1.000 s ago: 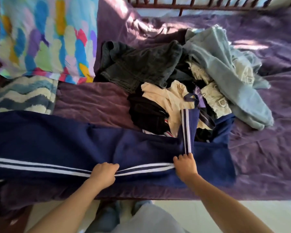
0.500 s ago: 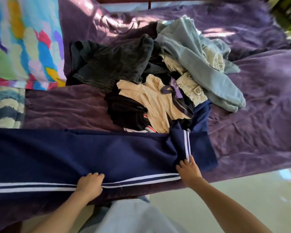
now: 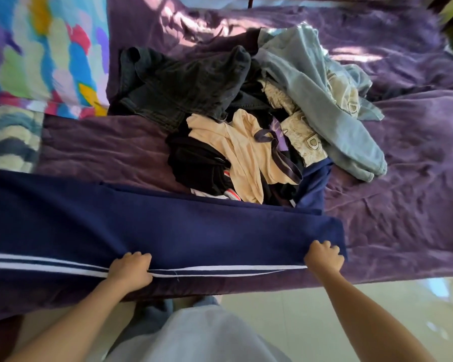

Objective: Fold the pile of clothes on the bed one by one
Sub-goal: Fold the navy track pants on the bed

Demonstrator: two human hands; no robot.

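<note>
Our left hand (image 3: 130, 267) and right hand (image 3: 322, 256) both grip the near striped edge of the navy trousers (image 3: 168, 231), which lie lengthwise left to right along the front of the bed (image 3: 403, 178), just before the clothes pile (image 3: 246, 113).

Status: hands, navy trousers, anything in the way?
Left hand, right hand both grip navy trousers at near edge. Trousers flat on bed. Unfolded clothes pile crowds far edge.

The left grip (image 3: 130, 270) and right grip (image 3: 323, 258) are bare-armed, and the garment (image 3: 194, 335) worn is pale grey-white, perhaps a shirt.
</note>
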